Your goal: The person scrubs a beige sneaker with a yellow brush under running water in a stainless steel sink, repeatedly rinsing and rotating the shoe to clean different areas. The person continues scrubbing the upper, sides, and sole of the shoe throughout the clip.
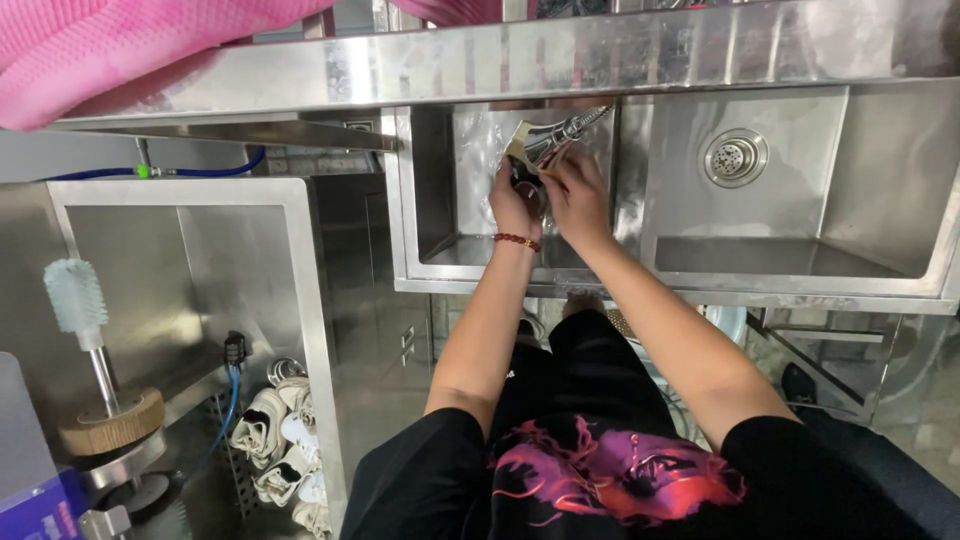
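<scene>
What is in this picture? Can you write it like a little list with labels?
place: steel double sink
left hand: inside the left basin, on a dark thing I cannot make out
right hand: by the shiny metal spray nozzle, holding a tan pad
wrist: red bead bracelet
right basin: round drain
far left: pale bottle brush standing upright
top left: pink cloth

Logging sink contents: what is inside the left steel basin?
Inside the left steel basin, both hands grip a shiny metal piece; they cover its drain.
</scene>
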